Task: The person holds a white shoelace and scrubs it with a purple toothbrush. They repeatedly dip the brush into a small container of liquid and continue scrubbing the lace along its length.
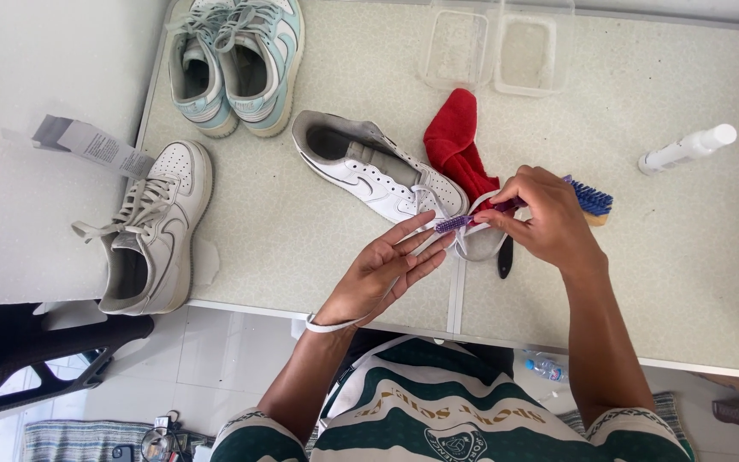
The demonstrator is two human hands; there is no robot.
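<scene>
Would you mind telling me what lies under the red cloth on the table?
The red cloth rests on the table, its lower end tucked behind the white sneaker's toe and the right hand. Anything beneath it is covered.

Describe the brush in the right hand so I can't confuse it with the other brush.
On the speckled table, just right of the unlaced white sneaker, the right hand pinches a small purple toothbrush-style brush against a white lace. Unlike the blue-bristled wooden scrub brush behind, it is thin.
</scene>
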